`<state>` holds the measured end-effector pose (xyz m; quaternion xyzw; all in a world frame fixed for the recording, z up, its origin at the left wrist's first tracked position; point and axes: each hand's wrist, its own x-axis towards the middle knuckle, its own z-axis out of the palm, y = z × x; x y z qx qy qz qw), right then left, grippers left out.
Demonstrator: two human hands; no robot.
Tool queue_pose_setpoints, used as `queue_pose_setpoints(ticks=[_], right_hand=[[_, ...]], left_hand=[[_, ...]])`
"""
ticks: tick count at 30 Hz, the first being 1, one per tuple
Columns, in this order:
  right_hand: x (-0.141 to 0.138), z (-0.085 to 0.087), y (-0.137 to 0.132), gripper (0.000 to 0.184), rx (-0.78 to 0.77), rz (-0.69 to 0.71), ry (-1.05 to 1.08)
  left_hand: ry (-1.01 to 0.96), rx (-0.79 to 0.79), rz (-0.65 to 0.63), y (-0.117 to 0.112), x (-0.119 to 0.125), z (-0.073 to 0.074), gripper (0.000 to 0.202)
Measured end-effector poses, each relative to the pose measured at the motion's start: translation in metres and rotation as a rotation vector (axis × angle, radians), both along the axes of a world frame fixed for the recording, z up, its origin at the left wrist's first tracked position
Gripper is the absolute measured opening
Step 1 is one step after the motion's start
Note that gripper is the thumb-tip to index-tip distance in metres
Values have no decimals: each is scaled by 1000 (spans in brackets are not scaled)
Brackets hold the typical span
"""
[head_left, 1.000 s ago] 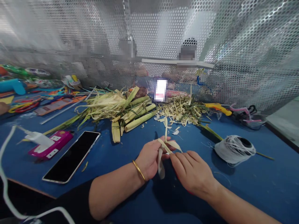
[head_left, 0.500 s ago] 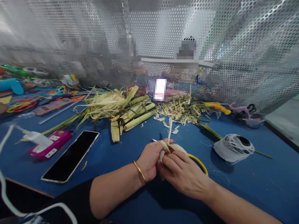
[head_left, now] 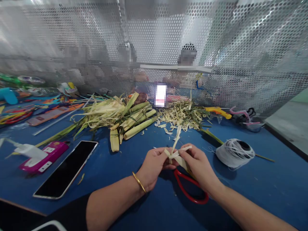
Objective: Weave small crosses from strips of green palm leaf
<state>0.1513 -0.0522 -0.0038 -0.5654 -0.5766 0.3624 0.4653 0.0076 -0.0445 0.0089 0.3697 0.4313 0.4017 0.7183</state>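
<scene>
Pale strips of plant leaf (head_left: 176, 141), crossed over one another, are held between my two hands above the blue table. My left hand (head_left: 154, 165), with a gold bangle at its wrist, pinches the crossing from the left. Thumb and fingers of my right hand (head_left: 196, 163) close on a strip that runs out to the right. One strip stands up from the crossing, pointing away from me. Under my right hand lie scissors with a red handle loop (head_left: 191, 197); their blades are hidden.
Stalks and leaves (head_left: 130, 120) lie behind my hands, beside a heap of shavings (head_left: 183, 114). A spool of white thread (head_left: 235, 154) stands right. Left are a phone (head_left: 67, 170) and a magenta power strip (head_left: 45, 157). A perforated screen (head_left: 156, 38) rises behind; people show through it.
My right hand has moved right, away from my left, drawing a strip out sideways. The red scissor loop now shows below my hands. The view has shifted slightly.
</scene>
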Motion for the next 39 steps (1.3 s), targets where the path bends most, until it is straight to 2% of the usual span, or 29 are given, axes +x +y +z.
queue_pose_setpoints(ticks=[2,5,12,16,23,26,29,32,35,37,39], right_hand=[[-3,-2,2,22,-180,47,160],[-6,-2,0,25,-272,59,219],[-3,5,-1,22,-196,6,137],[-2,4,0,23,-190,10,140],[-10,8,-4,30,-309,19,253],[-11,11,-10,38,-327,7,328],[-9,11,-17,32,-187,70,222],[-6,15,-22,24,76,324,-121],[-2,20,-22,33,347,541,-386],[1,23,-19,32,436,542,-451],[5,24,-16,25,480,453,-494]], left_hand=[[38,-3,23,0,0,0,29],[58,-9,31,0,-1,0,25],[-112,-68,-126,3,-6,8,21],[-154,-47,-156,3,-7,10,25],[87,65,-3,3,-4,-2,30],[118,80,102,8,-6,-7,29],[111,76,192,13,-8,-7,26],[112,52,227,13,-8,-4,26],[142,32,190,9,-7,-1,30],[175,36,124,7,-6,0,30],[203,58,25,5,-5,1,28]])
